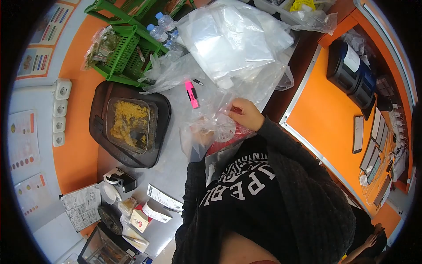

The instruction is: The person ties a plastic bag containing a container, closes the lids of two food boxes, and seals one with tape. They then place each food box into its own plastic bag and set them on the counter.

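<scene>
A clear plastic bag (pixel 187 134) is between my two hands above the grey counter. My left hand (pixel 203 131) is inside or behind the bag, seen blurred through the plastic, so its fingers are unclear. My right hand (pixel 245 113) pinches the bag's edge at its right side. Beneath the bag, close to my body, lies a red item (pixel 233 135) with a pale round print, partly covered. A pink highlighter (pixel 192 94) and a dark pen (pixel 199 82) lie just beyond the bag.
A stack of clear bags (pixel 233 39) lies ahead, beside two water bottles (pixel 157 33) and green crates (pixel 123 55). Left stands a container of yellow food (pixel 129 123) on a black bag (pixel 99 114). Paper slips (pixel 162 198) lie nearer. Another person's hand (pixel 371 240) shows lower right.
</scene>
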Demonstrator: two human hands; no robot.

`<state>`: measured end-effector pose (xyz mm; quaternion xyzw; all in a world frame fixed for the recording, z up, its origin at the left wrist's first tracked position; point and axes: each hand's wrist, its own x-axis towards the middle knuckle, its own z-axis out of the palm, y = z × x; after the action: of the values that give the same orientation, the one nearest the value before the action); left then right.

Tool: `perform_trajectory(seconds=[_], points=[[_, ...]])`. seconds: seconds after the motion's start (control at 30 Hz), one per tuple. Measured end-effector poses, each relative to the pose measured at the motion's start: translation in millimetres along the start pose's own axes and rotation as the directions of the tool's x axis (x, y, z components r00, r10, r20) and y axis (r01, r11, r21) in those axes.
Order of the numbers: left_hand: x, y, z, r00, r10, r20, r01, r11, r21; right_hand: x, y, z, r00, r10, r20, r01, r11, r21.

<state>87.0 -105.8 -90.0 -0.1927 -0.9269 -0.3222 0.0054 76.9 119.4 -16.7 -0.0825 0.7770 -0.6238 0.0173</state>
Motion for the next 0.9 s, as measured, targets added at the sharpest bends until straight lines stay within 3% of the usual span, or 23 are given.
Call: perform_trajectory(seconds=[0.07,0.1,0.17,0.2,0.23,0.3,0.43,0.5,0.53,0.6,0.63,0.7,0.77,0.8,0.83,0.9], points=[[0,0,3,0.995,-0.097,-0.002,0.094,0.962,-0.257,3,17,6,0.986,-0.168,0.006,0.168,0.986,0.002],[7,16,-2,0.974,-0.216,0.064,0.219,0.843,-0.491,4,23,8,0.969,-0.249,0.01,0.249,0.969,0.003],[22,35,-17,0.972,-0.183,0.149,0.235,0.802,-0.55,-1,18,10,0.993,-0.112,0.026,0.11,0.992,0.068],[29,36,-28,0.986,-0.051,0.162,0.112,0.91,-0.399,-3,17,12,0.998,-0.045,0.039,0.041,0.994,0.101],[35,35,-34,0.977,0.077,0.198,-0.028,0.971,-0.237,-2,21,12,0.992,-0.126,-0.007,0.126,0.992,0.021],[42,26,-31,0.965,0.084,0.249,0.0,0.947,-0.32,2,27,13,0.952,-0.295,-0.08,0.281,0.948,-0.149],[65,12,-30,0.868,0.236,0.436,-0.066,0.927,-0.37,-3,22,11,0.979,-0.17,-0.108,0.154,0.977,-0.147],[66,19,-27,0.898,0.17,0.405,-0.159,0.985,-0.061,-3,31,15,0.972,-0.193,-0.131,0.173,0.973,-0.154],[67,25,-27,0.913,0.146,0.382,-0.197,0.975,0.099,-5,31,15,0.957,-0.228,-0.18,0.201,0.967,-0.156],[85,50,-43,0.78,0.376,0.499,-0.488,0.866,0.109,-9,28,16,0.914,-0.295,-0.278,0.258,0.952,-0.164],[96,60,-51,0.686,0.469,0.556,-0.617,0.78,0.103,-14,22,19,0.866,-0.276,-0.417,0.231,0.96,-0.156],[93,-5,-7,0.742,0.473,0.476,-0.555,0.831,0.04,-26,7,27,0.721,-0.227,-0.654,0.191,0.973,-0.128],[92,-19,0,0.72,0.533,0.445,-0.612,0.79,0.045,-35,0,25,0.796,-0.508,-0.33,0.403,0.851,-0.338],[96,-1,-15,0.661,0.593,0.461,-0.696,0.714,0.08,-40,-1,26,0.784,-0.606,-0.138,0.515,0.758,-0.401],[100,13,-25,0.594,0.646,0.479,-0.772,0.626,0.113,-39,-3,32,0.809,-0.579,-0.096,0.489,0.756,-0.436],[102,21,-30,0.632,0.551,0.545,-0.71,0.694,0.122,-33,-7,48,0.853,-0.521,-0.015,0.443,0.739,-0.508]])
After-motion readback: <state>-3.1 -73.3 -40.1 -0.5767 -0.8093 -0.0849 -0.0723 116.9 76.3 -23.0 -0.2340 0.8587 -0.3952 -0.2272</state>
